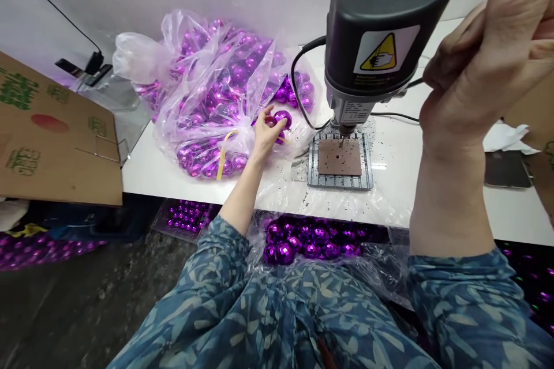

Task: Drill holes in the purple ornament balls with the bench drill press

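Observation:
My left hand (pixel 265 131) is at the mouth of a clear plastic bag (pixel 203 92) full of shiny purple faceted balls. Its thumb and fingers close on one purple ball (pixel 283 118). To the right of that hand stands a black bench drill press (pixel 389 6) with a hand-warning label. Below its chuck (pixel 347 129), a brown board (pixel 340 157) with a small hole lies on the slotted metal base (pixel 366 179). My right hand (pixel 485 52) is raised beside the drill head, its fingers curled round the end of the feed lever (pixel 414 83); its grip is partly hidden.
Dark shavings litter the white table (pixel 281 196) around the base. More purple balls (pixel 314 242) lie in plastic below the front edge. A cardboard box (pixel 60 132) stands at left. A black cable (pixel 295 78) loops beside the drill. White tissue (pixel 508 137) lies at right.

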`<action>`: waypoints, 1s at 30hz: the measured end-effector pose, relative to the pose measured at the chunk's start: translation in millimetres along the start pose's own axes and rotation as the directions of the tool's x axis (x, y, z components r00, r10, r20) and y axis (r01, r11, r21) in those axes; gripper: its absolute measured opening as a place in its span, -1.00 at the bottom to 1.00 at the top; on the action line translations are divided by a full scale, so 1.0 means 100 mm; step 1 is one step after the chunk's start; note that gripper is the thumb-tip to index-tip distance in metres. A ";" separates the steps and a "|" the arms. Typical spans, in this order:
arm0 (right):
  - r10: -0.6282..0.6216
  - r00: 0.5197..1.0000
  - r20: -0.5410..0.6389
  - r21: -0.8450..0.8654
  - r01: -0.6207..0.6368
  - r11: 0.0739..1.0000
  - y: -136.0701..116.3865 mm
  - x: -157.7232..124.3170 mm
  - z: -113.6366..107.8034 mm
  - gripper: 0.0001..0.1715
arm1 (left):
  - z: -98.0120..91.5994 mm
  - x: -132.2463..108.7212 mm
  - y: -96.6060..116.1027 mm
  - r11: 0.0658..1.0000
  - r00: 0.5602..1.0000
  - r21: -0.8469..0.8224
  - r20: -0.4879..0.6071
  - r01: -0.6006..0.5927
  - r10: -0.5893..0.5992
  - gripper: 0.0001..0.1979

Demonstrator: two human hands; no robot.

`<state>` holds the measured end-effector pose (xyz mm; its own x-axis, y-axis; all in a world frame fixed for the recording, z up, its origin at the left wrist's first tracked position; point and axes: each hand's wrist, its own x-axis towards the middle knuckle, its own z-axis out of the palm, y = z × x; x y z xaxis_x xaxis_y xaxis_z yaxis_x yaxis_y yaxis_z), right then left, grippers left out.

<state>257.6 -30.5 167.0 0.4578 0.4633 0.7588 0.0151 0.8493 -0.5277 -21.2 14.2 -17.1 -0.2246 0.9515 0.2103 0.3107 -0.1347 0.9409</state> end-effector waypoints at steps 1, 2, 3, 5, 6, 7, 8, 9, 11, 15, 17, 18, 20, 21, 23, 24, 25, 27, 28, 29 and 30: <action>0.003 1.000 0.001 -0.021 -0.003 1.000 0.00 0.00 0.00 -0.26 | -0.02 -0.18 0.00 0.998 0.998 -0.050 0.051 0.025 -0.023 -0.52; 0.006 1.000 0.004 -0.046 -0.006 0.999 0.00 0.00 -0.01 -0.26 | -0.01 -0.35 0.00 0.994 0.993 -0.098 0.116 0.044 -0.032 -0.48; 0.005 1.000 -0.001 -0.068 -0.005 0.998 0.01 0.00 0.00 -0.25 | 0.04 -0.51 0.00 0.988 0.983 -0.147 0.184 0.053 -0.025 -0.46; 0.007 1.000 -0.023 -0.087 -0.009 0.996 0.00 0.00 0.00 -0.20 | 0.21 -0.76 -0.03 0.969 0.958 -0.243 0.287 0.047 0.025 -0.41; 0.014 0.999 -0.033 -0.083 -0.017 0.996 0.00 0.00 0.01 -0.18 | 0.32 -0.84 -0.05 0.958 0.947 -0.283 0.315 0.038 0.055 -0.39; 0.018 0.999 -0.043 -0.074 -0.021 0.997 -0.01 -0.01 0.02 -0.17 | 0.44 -0.89 -0.07 0.949 0.941 -0.314 0.329 0.027 0.081 -0.37; 0.014 0.999 -0.050 -0.069 -0.018 0.997 -0.01 -0.01 0.03 -0.16 | 0.56 -0.91 -0.10 0.944 0.936 -0.330 0.337 0.017 0.102 -0.36; 0.007 0.999 -0.052 -0.071 -0.011 0.997 -0.02 -0.02 0.03 -0.15 | 0.67 -0.92 -0.12 0.943 0.932 -0.334 0.344 0.006 0.116 -0.34; -0.011 0.999 -0.051 -0.083 0.007 0.997 -0.02 -0.03 0.04 -0.13 | 0.85 -0.90 -0.16 0.950 0.928 -0.313 0.352 -0.010 0.126 -0.33; -0.064 0.996 -0.061 -0.064 0.060 0.996 0.02 -0.04 0.03 -0.14 | 0.98 -0.88 -0.17 0.973 0.935 -0.223 0.330 -0.057 0.131 -0.36; -0.096 0.993 -0.066 -0.048 0.093 0.995 0.06 -0.04 0.03 -0.15 | 0.98 -0.90 -0.14 0.982 0.938 -0.163 0.316 -0.095 0.143 -0.39; -0.112 0.991 -0.072 -0.043 0.109 0.993 0.07 -0.04 0.03 -0.16 | 0.98 -0.91 -0.12 0.984 0.937 -0.141 0.315 -0.113 0.153 -0.39; -0.119 0.990 -0.072 -0.045 0.116 0.992 0.09 -0.03 0.03 -0.16 | 1.00 -0.94 -0.10 0.982 0.929 -0.131 0.326 -0.139 0.175 -0.38; -0.120 0.990 -0.072 -0.052 0.116 0.992 0.09 -0.03 0.03 -0.17 | 1.02 -0.95 -0.09 0.980 0.924 -0.140 0.336 -0.143 0.183 -0.37; -0.118 0.991 -0.070 -0.089 0.112 0.990 0.09 -0.03 0.02 -0.15 | 1.07 -0.96 -0.09 0.976 0.923 -0.173 0.338 -0.132 0.185 -0.37; -0.110 0.992 -0.069 -0.119 0.101 0.988 0.10 -0.03 0.02 -0.15 | 1.10 -0.97 -0.09 0.974 0.926 -0.192 0.330 -0.123 0.182 -0.38; -0.106 0.992 -0.069 -0.145 0.095 0.985 0.10 -0.03 0.01 -0.14 | 1.13 -0.97 -0.10 0.971 0.931 -0.208 0.318 -0.117 0.180 -0.38; -0.097 0.994 -0.051 -0.166 0.087 0.982 0.10 -0.04 0.01 -0.13 | 1.17 -0.98 -0.10 0.965 0.936 -0.230 0.296 -0.123 0.190 -0.40; -0.098 0.994 -0.046 -0.158 0.090 0.983 0.11 -0.04 0.00 -0.13 | 1.18 -0.99 -0.10 0.962 0.934 -0.234 0.293 -0.138 0.205 -0.41; -0.106 0.993 -0.043 -0.138 0.099 0.985 0.12 -0.04 0.00 -0.13 | 1.18 -1.01 -0.10 0.960 0.928 -0.232 0.297 -0.158 0.224 -0.43; -0.115 0.993 -0.039 -0.118 0.109 0.987 0.13 -0.04 0.00 -0.14 | 1.18 -1.02 -0.09 0.957 0.921 -0.228 0.305 -0.178 0.244 -0.44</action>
<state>256.1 -21.8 156.9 0.4869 0.3527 0.7991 0.1699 0.8591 -0.4828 108.0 -49.2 -78.5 0.1503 0.9275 0.3423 0.1272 -0.3615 0.9237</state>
